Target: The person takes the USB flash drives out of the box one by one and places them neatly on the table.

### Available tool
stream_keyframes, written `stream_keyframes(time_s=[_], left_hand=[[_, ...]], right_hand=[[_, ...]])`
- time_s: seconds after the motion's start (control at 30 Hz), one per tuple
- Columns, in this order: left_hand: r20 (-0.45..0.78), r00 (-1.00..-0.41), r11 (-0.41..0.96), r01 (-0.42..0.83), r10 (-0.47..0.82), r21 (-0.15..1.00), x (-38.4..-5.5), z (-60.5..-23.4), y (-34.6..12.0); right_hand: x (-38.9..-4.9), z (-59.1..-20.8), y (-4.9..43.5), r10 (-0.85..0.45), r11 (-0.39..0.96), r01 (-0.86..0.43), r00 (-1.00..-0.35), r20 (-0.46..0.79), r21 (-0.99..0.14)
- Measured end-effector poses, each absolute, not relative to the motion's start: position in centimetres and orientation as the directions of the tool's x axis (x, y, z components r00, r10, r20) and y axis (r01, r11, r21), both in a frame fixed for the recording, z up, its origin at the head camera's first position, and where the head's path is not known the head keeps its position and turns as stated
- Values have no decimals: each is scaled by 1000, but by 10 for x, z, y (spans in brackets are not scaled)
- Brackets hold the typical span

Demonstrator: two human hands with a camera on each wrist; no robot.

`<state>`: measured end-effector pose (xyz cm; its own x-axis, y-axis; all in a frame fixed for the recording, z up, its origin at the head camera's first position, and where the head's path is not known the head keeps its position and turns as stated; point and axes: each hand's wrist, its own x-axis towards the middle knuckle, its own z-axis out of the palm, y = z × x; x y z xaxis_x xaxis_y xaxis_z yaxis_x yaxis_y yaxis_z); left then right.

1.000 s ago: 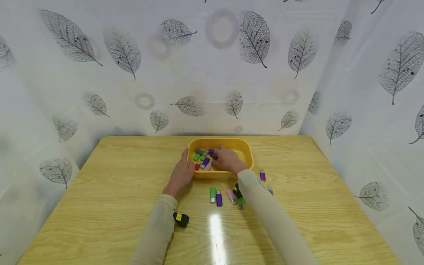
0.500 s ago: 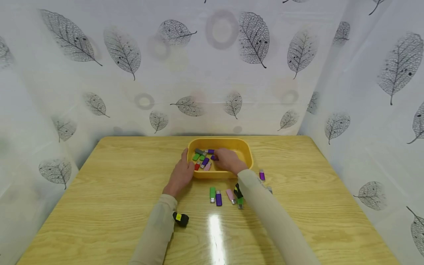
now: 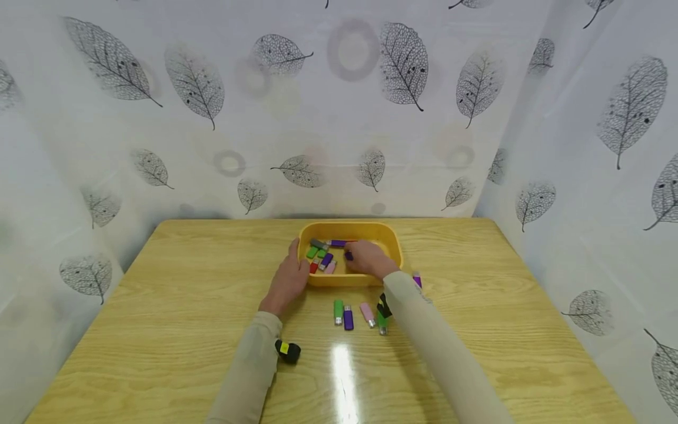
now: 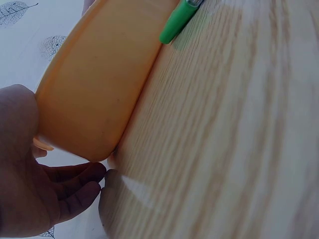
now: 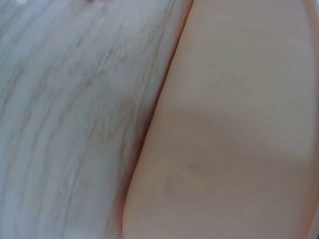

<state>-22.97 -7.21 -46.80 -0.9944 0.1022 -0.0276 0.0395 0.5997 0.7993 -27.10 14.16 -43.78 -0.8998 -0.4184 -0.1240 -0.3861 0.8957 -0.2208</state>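
A yellow plastic tray [image 3: 365,280] stands toward the back of the table. My left hand [image 3: 288,280] grips its left end, thumb at the rim and fingers by the lower corner in the left wrist view. Inside the tray, my right hand [image 3: 368,257] pinches a dark purple USB flash drive [image 3: 349,256], partly hidden by the fingers. To the left of it lie a grey drive [image 3: 319,244], a red one [image 3: 314,267], a pink one [image 3: 331,267], two green ones and more purple ones. Only the tray's outer wall [image 5: 219,124] and the table show in the right wrist view.
In front of the tray lie a green drive [image 3: 338,312], a purple one [image 3: 348,318], a pink one [image 3: 367,314] and another green one [image 3: 383,325]. A purple drive [image 3: 417,280] sits right of the tray, partly behind my right sleeve. A leaf-patterned curtain [image 3: 339,118] surrounds the table.
My right hand has shifted slightly right inside the tray with the purple flash drive, uncovering more of the purple drive at the back. My left hand keeps its hold on the tray.
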Motion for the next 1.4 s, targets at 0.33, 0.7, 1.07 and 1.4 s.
stream_keyframes(time_s=[0.33,0.7,1.07,1.4], left_hand=[[-38,-994,597,31,104,801,-228,-467,-73],[-35,-994,595,32,99,803,-228,-469,-72],[-20,-994,596,47,105,801,-228,-468,-74],[-22,-993,586,48,113,809,-229,-470,-75]], right_hand=[[-267,-433,153,-439,878,-357,-866,-240,-319],[-264,-427,157,-452,870,-351,-849,-275,-346],[-263,-428,164,-375,895,-283,-897,-235,-346],[-244,-399,183,-388,897,-331,-907,-163,-294]])
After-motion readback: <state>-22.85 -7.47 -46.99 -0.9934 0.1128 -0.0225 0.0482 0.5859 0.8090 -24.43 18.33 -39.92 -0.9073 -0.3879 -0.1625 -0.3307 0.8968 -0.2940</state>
